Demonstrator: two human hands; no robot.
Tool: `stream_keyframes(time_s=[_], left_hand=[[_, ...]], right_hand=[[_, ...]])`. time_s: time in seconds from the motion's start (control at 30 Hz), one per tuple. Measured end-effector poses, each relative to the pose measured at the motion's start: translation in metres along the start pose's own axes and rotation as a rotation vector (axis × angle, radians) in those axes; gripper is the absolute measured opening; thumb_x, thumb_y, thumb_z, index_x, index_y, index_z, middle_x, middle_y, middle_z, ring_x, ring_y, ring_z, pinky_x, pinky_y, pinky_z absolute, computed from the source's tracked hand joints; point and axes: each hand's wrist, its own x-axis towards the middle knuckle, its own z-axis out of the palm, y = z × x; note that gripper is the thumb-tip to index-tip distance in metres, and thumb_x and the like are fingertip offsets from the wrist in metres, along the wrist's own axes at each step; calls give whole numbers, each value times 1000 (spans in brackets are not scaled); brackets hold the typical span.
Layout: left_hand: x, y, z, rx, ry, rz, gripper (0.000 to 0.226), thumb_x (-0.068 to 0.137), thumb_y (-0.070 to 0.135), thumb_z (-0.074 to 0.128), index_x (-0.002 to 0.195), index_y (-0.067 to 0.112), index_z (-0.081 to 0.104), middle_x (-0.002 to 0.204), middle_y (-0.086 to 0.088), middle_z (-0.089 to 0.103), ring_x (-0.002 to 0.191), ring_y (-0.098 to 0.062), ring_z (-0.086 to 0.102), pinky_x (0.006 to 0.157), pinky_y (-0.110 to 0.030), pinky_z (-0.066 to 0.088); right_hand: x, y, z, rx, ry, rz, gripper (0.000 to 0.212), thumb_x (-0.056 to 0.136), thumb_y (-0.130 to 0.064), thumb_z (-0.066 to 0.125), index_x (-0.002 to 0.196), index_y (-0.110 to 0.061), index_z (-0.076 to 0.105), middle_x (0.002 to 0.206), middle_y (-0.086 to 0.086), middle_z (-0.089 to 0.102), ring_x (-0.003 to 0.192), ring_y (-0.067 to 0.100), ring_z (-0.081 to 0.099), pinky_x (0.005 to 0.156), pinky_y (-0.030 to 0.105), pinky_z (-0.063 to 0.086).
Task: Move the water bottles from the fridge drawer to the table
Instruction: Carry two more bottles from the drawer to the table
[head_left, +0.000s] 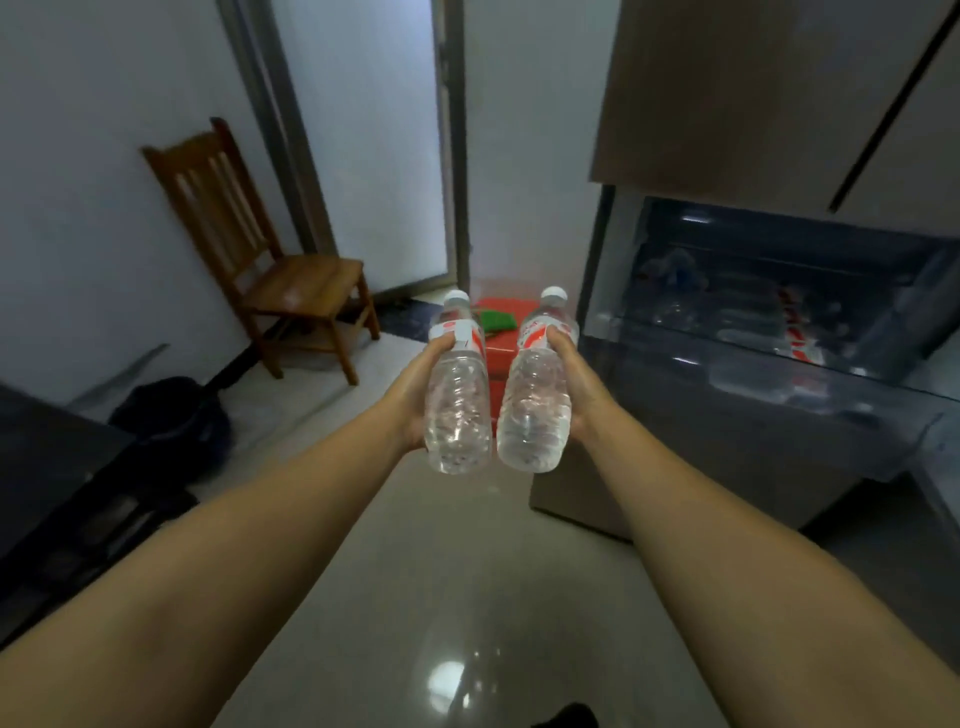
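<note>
Clear plastic bottles, full and probably weighty: left hand (415, 387) wraps one bottle (457, 395), right hand (579, 384) the other bottle (535, 395), mid-body.

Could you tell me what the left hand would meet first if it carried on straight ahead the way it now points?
Probably the red box on the floor ahead, seen just beyond the bottle held in the left hand. Depth is unclear, so the gap is hard to judge.
</note>
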Motion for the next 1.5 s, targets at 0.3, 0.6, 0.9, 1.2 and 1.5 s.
stream_keyframes(time_s=[0.3, 0.6, 0.9, 1.2, 1.5], left_hand=[[-169, -12, -215, -199, 368, 135, 38, 89, 45, 57, 101, 8, 57, 75, -8, 59, 61, -20, 60, 59, -27, 54], [-278, -28, -329, -394, 668, 280, 29, 95, 37, 52, 104, 10, 56, 79, -9, 58, 67, -20, 56, 63, -31, 49], [-283, 20, -422, -475, 786, 349, 31, 91, 37, 58, 106, 10, 58, 81, -10, 61, 67, -21, 60, 64, -31, 53], [-293, 75, -510, -611, 909, 445, 45, 89, 39, 61, 121, 7, 57, 84, -11, 65, 71, -22, 64, 64, -33, 54], [-328, 119, -670, -650, 986, 443, 36, 90, 33, 62, 111, 5, 56, 90, -16, 64, 78, -28, 63, 76, -41, 52]], right_hand=[[-25, 165, 178, -222, -307, 285, 67, 81, -54, 65, 131, -10, 52, 84, 10, 68, 65, 23, 69, 64, 35, 55], [-50, 270, 321, -495, -587, 436, 62, 84, -51, 64, 133, -15, 49, 101, 14, 66, 83, 28, 67, 79, 44, 57], [1, 304, 458, -654, -717, 425, 65, 82, -49, 66, 135, -17, 46, 116, 18, 63, 92, 32, 67, 81, 46, 57], [36, 340, 591, -754, -768, 397, 53, 84, -46, 65, 119, -7, 56, 105, 16, 67, 91, 30, 67, 89, 46, 55], [51, 425, 722, -844, -850, 409, 33, 86, -42, 65, 102, -14, 57, 104, 16, 67, 92, 31, 68, 83, 45, 57]])
